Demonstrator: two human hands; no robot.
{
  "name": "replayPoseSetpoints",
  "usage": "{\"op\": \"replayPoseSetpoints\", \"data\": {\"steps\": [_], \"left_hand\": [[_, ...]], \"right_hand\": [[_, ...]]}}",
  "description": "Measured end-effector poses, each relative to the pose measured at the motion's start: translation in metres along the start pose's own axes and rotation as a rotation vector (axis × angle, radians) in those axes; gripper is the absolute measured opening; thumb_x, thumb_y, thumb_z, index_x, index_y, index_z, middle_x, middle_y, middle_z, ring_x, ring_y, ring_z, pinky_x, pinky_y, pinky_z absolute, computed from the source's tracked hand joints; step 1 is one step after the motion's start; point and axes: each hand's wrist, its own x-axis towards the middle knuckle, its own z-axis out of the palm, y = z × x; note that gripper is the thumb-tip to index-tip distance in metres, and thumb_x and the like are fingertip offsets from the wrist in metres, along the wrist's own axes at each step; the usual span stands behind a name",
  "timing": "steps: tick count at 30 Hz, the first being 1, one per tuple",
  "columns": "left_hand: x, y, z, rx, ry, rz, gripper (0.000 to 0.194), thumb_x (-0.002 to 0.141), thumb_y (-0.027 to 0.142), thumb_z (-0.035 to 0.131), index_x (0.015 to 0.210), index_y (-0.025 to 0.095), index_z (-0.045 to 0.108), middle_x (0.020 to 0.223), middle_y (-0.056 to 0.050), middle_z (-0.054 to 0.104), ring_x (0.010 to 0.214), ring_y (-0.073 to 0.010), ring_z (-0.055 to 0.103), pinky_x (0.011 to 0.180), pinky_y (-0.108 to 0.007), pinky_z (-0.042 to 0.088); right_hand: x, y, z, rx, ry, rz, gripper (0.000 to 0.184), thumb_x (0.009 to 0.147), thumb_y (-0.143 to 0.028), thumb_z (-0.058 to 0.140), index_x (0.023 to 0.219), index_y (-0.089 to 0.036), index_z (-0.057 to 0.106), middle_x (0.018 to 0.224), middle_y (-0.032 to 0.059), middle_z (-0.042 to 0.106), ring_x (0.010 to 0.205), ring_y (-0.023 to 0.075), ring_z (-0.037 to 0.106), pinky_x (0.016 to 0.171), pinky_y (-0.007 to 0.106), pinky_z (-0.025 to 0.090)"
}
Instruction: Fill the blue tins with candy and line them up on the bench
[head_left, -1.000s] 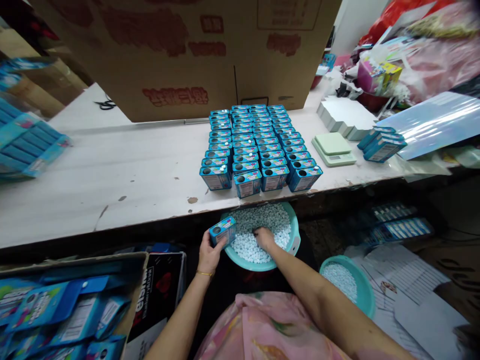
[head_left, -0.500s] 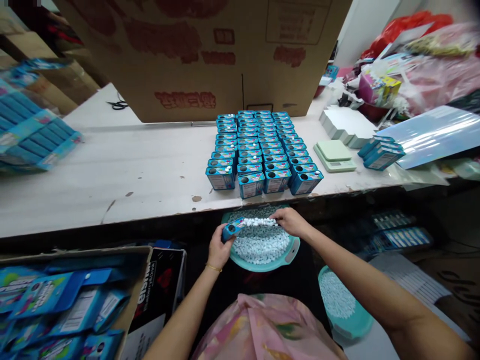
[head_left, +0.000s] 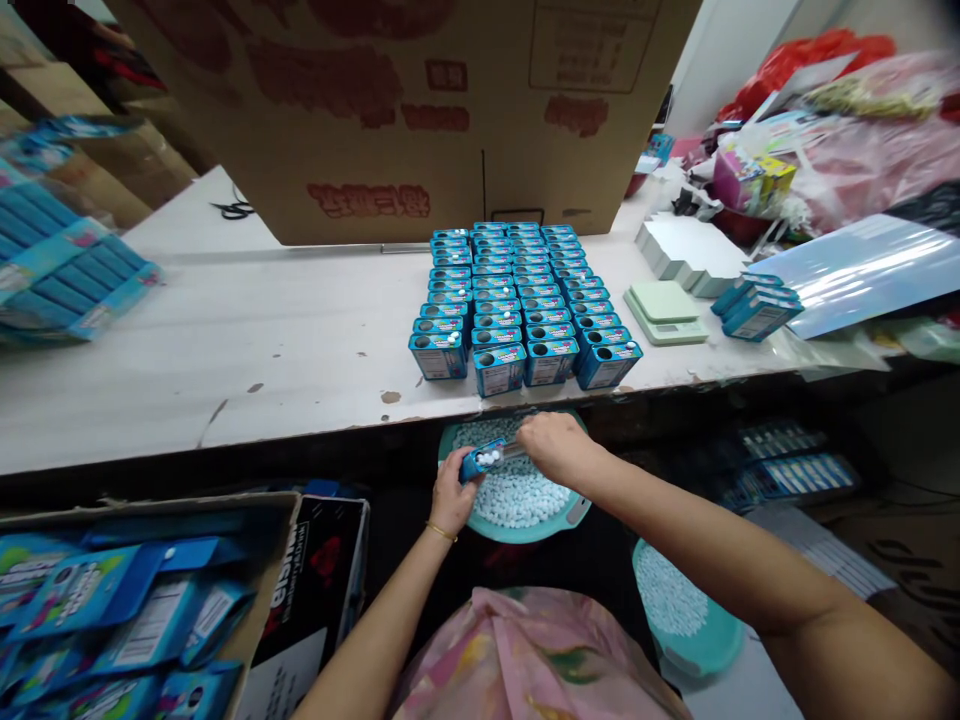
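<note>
Tin (head_left: 481,461), blue and printed, light and stiff, best held by its flat sides, sits tilted in the closed left hand (head_left: 452,495) above a teal basin (head_left: 517,534) of loose pale mints (head_left: 517,498), below the front edge of the bench (head_left: 240,420). Right hand (head_left: 556,449) half-curled just beside it, hold unclear.

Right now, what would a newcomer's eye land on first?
First, the block of upright blue rectangular tins in tight rows on the white-topped workbench. Below its edge, the left hand grips a blue tin above a round teal basin of pale blue candies, the right hand close beside it.
</note>
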Motion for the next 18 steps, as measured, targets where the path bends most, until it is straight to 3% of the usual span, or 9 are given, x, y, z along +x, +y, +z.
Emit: {"op": "replayPoseSetpoints", "data": {"steps": [4,8,10,13,16,18], "left_hand": [[-0.002,-0.007,-0.008,-0.058,0.037,-0.055,0.036,0.066,0.023,0.054,0.102,0.019,0.048,0.101,-0.005,0.054,0.095,-0.0195,0.049,0.086,-0.034,0.037],[-0.005,-0.016,-0.02,-0.137,0.077,-0.158,0.039,0.066,0.031,0.057,0.102,0.018,0.046,0.096,-0.005,0.055,0.089,-0.0178,0.052,0.083,-0.033,0.039],[-0.006,-0.018,-0.022,-0.176,0.096,-0.21,0.042,0.065,0.034,0.058,0.102,0.018,0.046,0.094,-0.004,0.056,0.087,-0.0174,0.053,0.082,-0.032,0.04],[-0.007,-0.021,-0.023,-0.235,0.104,-0.262,0.044,0.064,0.036,0.06,0.101,0.018,0.046,0.094,-0.004,0.056,0.088,-0.0175,0.053,0.083,-0.033,0.04],[-0.008,-0.024,-0.027,-0.267,0.129,-0.3,0.047,0.062,0.037,0.061,0.103,0.018,0.045,0.097,-0.004,0.056,0.09,-0.0181,0.053,0.084,-0.035,0.04],[-0.009,-0.026,-0.035,-0.263,0.151,-0.312,0.048,0.062,0.037,0.061,0.103,0.018,0.045,0.097,-0.005,0.057,0.09,-0.0183,0.054,0.085,-0.035,0.039]], "right_hand": [[-0.006,0.029,0.02,0.006,-0.002,0.074,0.024,0.074,-0.01,0.039,0.083,-0.017,0.06,0.087,0.0099,0.061,0.085,0.0192,0.056,0.068,0.026,0.041],[0.001,0.055,0.089,0.185,-0.119,0.342,0.028,0.074,-0.008,0.038,0.086,-0.015,0.063,0.09,0.0125,0.062,0.089,0.0204,0.056,0.073,0.027,0.04],[0.013,0.048,0.128,0.242,-0.157,0.391,0.029,0.074,-0.006,0.039,0.087,-0.013,0.064,0.089,0.0136,0.063,0.089,0.0202,0.056,0.074,0.027,0.04],[0.038,0.015,0.174,0.351,-0.155,0.39,0.032,0.075,-0.008,0.04,0.093,-0.019,0.064,0.094,0.0087,0.064,0.091,0.0173,0.056,0.075,0.024,0.04],[0.059,-0.009,0.194,0.478,-0.136,0.371,0.031,0.076,-0.014,0.042,0.097,-0.021,0.063,0.098,0.0057,0.064,0.091,0.0162,0.057,0.073,0.022,0.041],[0.064,-0.008,0.196,0.555,-0.119,0.343,0.029,0.075,-0.016,0.044,0.097,-0.02,0.063,0.097,0.004,0.064,0.089,0.0148,0.057,0.072,0.02,0.041]]}}
